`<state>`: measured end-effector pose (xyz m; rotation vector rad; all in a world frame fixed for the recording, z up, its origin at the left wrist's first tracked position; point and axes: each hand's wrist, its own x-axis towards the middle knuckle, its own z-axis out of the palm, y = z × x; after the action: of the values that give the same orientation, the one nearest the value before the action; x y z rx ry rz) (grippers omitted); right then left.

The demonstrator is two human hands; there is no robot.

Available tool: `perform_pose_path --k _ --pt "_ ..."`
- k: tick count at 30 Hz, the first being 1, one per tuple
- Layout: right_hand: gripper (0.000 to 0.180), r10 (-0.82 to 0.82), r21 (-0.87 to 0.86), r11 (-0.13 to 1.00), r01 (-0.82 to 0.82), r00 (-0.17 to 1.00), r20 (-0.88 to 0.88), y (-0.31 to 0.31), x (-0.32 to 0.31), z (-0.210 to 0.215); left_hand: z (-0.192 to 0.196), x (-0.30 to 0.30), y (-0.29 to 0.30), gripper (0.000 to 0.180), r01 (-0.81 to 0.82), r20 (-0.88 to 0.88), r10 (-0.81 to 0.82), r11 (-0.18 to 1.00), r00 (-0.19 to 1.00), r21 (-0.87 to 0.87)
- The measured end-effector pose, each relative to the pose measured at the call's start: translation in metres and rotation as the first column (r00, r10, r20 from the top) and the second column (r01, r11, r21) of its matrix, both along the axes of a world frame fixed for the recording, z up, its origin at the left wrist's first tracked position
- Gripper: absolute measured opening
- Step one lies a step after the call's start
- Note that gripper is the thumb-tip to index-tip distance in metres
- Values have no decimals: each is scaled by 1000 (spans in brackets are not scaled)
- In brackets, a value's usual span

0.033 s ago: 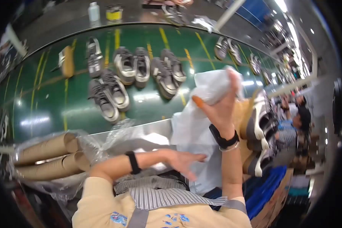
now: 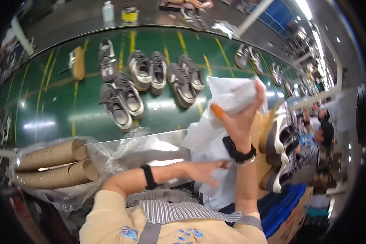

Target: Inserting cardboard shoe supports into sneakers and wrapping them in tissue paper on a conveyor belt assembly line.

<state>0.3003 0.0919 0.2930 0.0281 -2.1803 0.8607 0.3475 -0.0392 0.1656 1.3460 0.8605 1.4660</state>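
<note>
Raised at the right of centre, my right hand (image 2: 240, 122) grips a crumpled white sheet of thin wrapping paper (image 2: 228, 95), its fingers partly behind the sheet. An orange finger cover (image 2: 216, 110) sits on its thumb. More white sheets (image 2: 217, 191) hang or lie below, beside my right forearm. My left hand (image 2: 205, 171) reaches across toward those lower sheets, fingers apart and somewhat blurred, with nothing seen in it. Close to the right of my right wrist, several grey and white shoes (image 2: 278, 142) are stacked against brown card.
A green conveyor belt (image 2: 40, 101) with yellow lines carries several grey sneakers (image 2: 140, 71). Left of me, rolls of brown card pieces (image 2: 53, 156) lie in clear plastic. Beyond the belt are a white bottle (image 2: 108, 12), a yellow tin (image 2: 129, 15) and another person's hand (image 2: 195, 3).
My left hand has moved a little right, toward the lower paper. The sheet in my right hand has shifted and spread out. The whole view has shifted slightly.
</note>
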Motion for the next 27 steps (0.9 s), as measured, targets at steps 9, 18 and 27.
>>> perform_pose_path --k 9,18,27 --pt "114 -84 -289 957 15 970 -229 -76 16 -28 61 -115 -72 29 -557 814 499 783 298 -276" --pt "98 29 -721 636 -273 943 -331 -96 -32 -2 -4 -100 -137 71 -658 455 602 752 656 -45" --pt "111 72 -725 649 -229 968 -241 -135 -9 -24 65 -121 -138 60 -536 756 572 766 317 -354"
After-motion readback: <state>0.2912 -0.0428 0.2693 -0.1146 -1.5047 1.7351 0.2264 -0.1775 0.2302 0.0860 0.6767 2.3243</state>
